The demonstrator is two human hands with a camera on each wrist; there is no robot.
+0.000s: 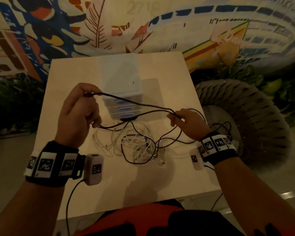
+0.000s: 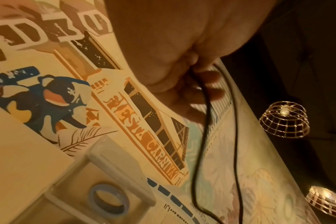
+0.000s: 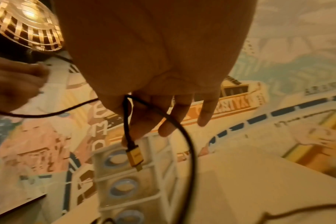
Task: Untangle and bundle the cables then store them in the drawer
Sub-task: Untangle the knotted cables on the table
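Observation:
A dark cable (image 1: pixel 134 103) stretches in the air between both hands above a white table (image 1: pixel 160 176). My left hand (image 1: pixel 85 103) pinches it at the top and curls lower fingers round a second strand (image 2: pixel 197 151). At the right end, my right hand (image 1: pixel 175 116) pinches a loop of it, and the gold plug (image 3: pixel 134 156) dangles below its fingers (image 3: pixel 207 115). The rest of the dark cable trails down into a tangle of white cables (image 1: pixel 140 145) on the table. A small three-drawer unit (image 1: pixel 122 92) with blue handles stands behind, all drawers closed.
A woven round chair (image 1: pixel 245 116) stands just right of the table. A painted wall runs behind the table. Wire-cage lamps (image 2: pixel 284 119) hang overhead. Thin leads from the wrist cameras hang off the table's near and right edges.

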